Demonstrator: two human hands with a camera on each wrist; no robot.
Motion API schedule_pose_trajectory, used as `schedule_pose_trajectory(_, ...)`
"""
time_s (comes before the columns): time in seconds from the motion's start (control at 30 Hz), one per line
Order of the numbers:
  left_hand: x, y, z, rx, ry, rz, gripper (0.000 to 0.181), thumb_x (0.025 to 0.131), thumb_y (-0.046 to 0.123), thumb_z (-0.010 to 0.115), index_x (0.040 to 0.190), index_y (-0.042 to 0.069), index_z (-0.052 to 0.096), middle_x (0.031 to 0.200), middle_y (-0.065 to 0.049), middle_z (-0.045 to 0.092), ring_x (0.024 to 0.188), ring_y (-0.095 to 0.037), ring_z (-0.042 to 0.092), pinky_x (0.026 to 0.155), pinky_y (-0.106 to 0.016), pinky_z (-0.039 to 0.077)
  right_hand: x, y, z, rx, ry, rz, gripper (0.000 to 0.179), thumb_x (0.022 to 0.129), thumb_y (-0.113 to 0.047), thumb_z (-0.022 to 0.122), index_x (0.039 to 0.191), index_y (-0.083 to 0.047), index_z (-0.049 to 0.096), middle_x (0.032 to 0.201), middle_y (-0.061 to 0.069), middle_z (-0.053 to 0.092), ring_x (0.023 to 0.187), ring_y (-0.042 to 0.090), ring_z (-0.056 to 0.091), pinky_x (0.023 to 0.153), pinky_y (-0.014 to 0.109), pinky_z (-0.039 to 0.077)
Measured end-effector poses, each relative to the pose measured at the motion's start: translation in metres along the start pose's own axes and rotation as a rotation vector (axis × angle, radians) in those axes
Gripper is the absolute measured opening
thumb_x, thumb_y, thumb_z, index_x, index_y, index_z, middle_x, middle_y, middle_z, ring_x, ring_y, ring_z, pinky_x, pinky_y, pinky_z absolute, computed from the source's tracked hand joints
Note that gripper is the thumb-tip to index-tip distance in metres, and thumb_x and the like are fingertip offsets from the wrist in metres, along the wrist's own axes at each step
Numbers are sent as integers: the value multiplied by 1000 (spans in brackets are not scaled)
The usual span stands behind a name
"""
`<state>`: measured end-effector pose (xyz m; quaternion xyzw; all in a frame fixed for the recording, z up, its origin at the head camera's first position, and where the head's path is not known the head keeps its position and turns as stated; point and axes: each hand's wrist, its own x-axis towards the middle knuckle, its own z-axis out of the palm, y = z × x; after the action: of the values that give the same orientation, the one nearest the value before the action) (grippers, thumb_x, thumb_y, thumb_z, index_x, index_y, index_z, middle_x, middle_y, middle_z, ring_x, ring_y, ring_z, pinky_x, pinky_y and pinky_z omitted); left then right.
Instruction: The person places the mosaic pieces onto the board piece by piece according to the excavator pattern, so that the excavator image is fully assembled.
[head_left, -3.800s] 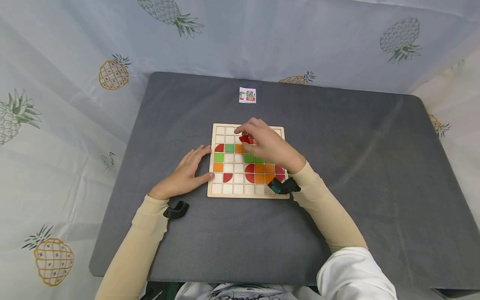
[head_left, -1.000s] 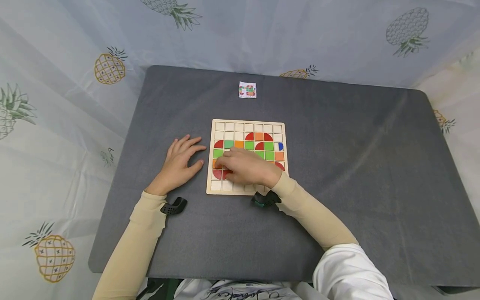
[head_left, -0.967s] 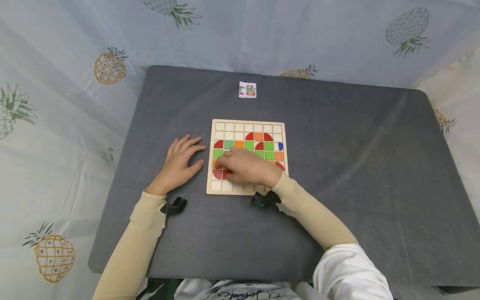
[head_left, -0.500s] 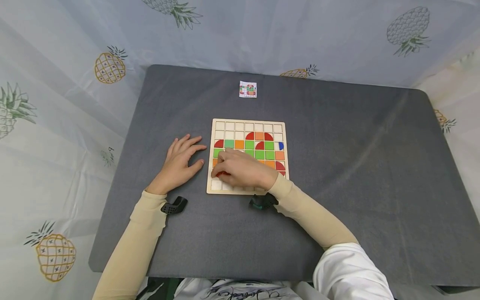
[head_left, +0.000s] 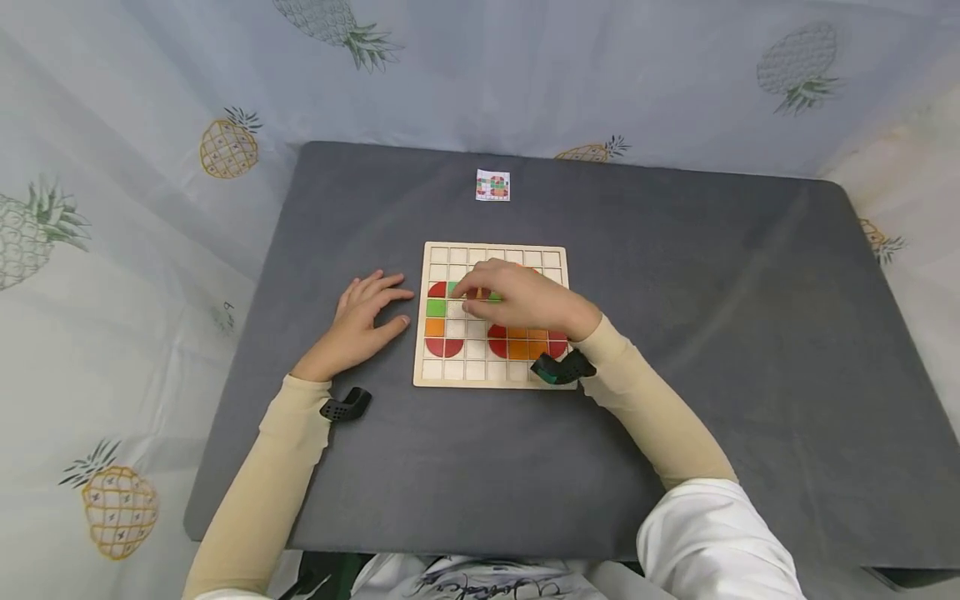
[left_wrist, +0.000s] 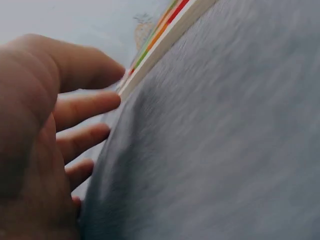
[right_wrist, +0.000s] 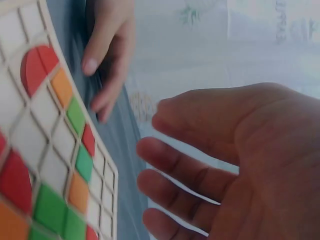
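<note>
My right hand hovers over the middle of the wooden grid board. Its fingers are loosely bent, and the right wrist view shows nothing between them and the thumb. Two red quarter-round tiles lie side by side in the board's lower left, below an orange square tile and a green one. More red and orange tiles sit at the lower right. The hand and forearm cover several tiles. Fingers spread, my left hand rests on the table just left of the board.
A small printed card with a coloured grid pattern lies beyond the board on the grey table. Pineapple-print curtain hangs behind and beside the table. A black device sits on each wrist.
My right hand has left the red tiles at the lower left and moved up and right over the board. Compared with the earliest frame, a second red tile lies there. My left hand stays put.
</note>
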<state>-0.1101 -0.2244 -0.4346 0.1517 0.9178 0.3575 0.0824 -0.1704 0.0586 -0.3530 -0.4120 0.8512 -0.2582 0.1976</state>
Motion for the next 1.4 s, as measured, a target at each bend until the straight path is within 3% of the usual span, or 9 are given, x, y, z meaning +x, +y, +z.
schedule_pose_trajectory(0.17, 20, -9, -33, 6, -244, -43, 52, 103, 33, 59, 149, 11, 50, 167, -14, 27, 159, -36, 8, 128, -60, 4, -3, 29, -37, 62, 49, 110, 28, 103, -22, 59, 127, -11, 69, 122, 3, 69, 96, 18, 61, 86, 36, 55)
schedule_pose_trajectory(0.3, 43, -9, -72, 4, -423, -124, 55, 105, 38, 55, 151, 10, 46, 163, -14, 36, 155, -36, 24, 124, -60, 24, -4, 48, -73, 46, 67, 218, 31, 105, -23, 55, 132, -11, 64, 125, 7, 67, 105, 21, 63, 92, 41, 55)
schedule_pose_trajectory(0.4, 66, -3, -107, 41, -445, -149, 55, 106, 37, 51, 152, 8, 44, 158, -16, 43, 148, -37, 37, 118, -59, 35, -2, 61, -101, -17, 75, 279, 34, 106, -23, 51, 136, -10, 61, 132, 11, 64, 115, 25, 62, 98, 45, 53)
schedule_pose_trajectory(0.53, 104, 20, -157, 190, -436, -124, 60, 108, 39, 44, 157, 6, 34, 164, -21, 32, 151, -43, 29, 119, -63, 30, 4, 77, -139, -94, 109, 350, 41, 107, -27, 46, 142, -6, 56, 140, 16, 59, 124, 32, 57, 106, 51, 48)
schedule_pose_trajectory(0.67, 141, 47, -199, 320, -358, -110, 71, 109, 46, 34, 163, 6, 13, 170, -23, 9, 156, -46, 9, 124, -66, 16, 11, 93, -173, -153, 202, 404, 55, 107, -37, 43, 150, -3, 46, 151, 22, 48, 137, 39, 47, 115, 58, 39)
schedule_pose_trajectory(0.8, 171, 62, -223, 486, -121, -67, 76, 108, 50, 24, 163, 2, 3, 169, -27, 1, 156, -47, 1, 126, -64, 7, 17, 115, -194, -283, 395, 471, 67, 105, -51, 38, 157, -8, 36, 162, 18, 37, 150, 40, 33, 122, 59, 29)
schedule_pose_trajectory(0.97, 193, 70, -237, 629, 118, -115, 77, 106, 56, 15, 163, 8, -6, 170, -20, -11, 157, -43, -10, 127, -63, -3, 19, 149, -201, -414, 618, 534, 70, 105, -56, 29, 162, -16, 28, 169, 10, 25, 156, 35, 21, 127, 57, 18)
schedule_pose_trajectory(1.2, 211, 59, -228, 650, 212, -213, 82, 100, 70, 5, 160, 21, -21, 167, -8, -28, 155, -37, -26, 124, -65, -13, 24, 183, -186, -512, 641, 653, 78, 101, -68, 17, 164, -29, -7, 172, -1, -11, 160, 27, -10, 129, 57, -1)
schedule_pose_trajectory(1.4, 218, 35, -201, 624, 193, -218, 87, 97, 75, 7, 159, 23, -23, 165, -8, -32, 153, -38, -30, 121, -71, -14, 29, 196, -165, -535, 716, 648, 80, 99, -72, 19, 163, -31, -8, 171, -6, -16, 160, 25, -15, 128, 60, -6)
